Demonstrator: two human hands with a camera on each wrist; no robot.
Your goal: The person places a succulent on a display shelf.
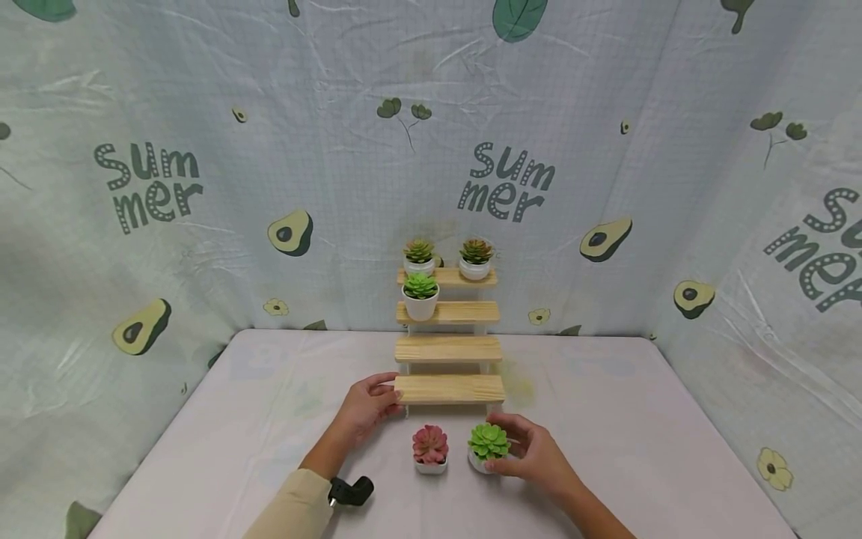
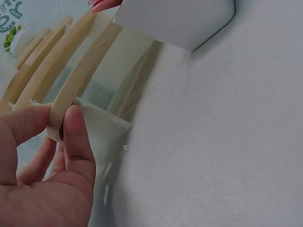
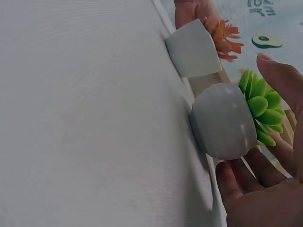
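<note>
My left hand [image 1: 368, 406] pinches the left end of the lowest wooden step [image 1: 450, 389] of a small tiered plant stand, thumb and fingertips on the board [image 2: 64, 104]. My right hand [image 1: 536, 454] is spread around a bright green succulent [image 1: 489, 440] in a white round pot [image 3: 225, 122] standing on the table. In the right wrist view, its fingers [image 3: 255, 170] are close beside the pot, and the thumb stands apart from it. Left of that plant, a reddish-pink succulent [image 1: 429, 443] sits in a white angular pot [image 3: 194, 51].
On the top step stand two potted succulents, one at left [image 1: 419, 253] and one reddish-green at right [image 1: 476, 254]. Another green succulent [image 1: 420, 290] sits left on the step below. A patterned curtain [image 1: 377, 180] hangs behind the white-covered table [image 1: 592, 404].
</note>
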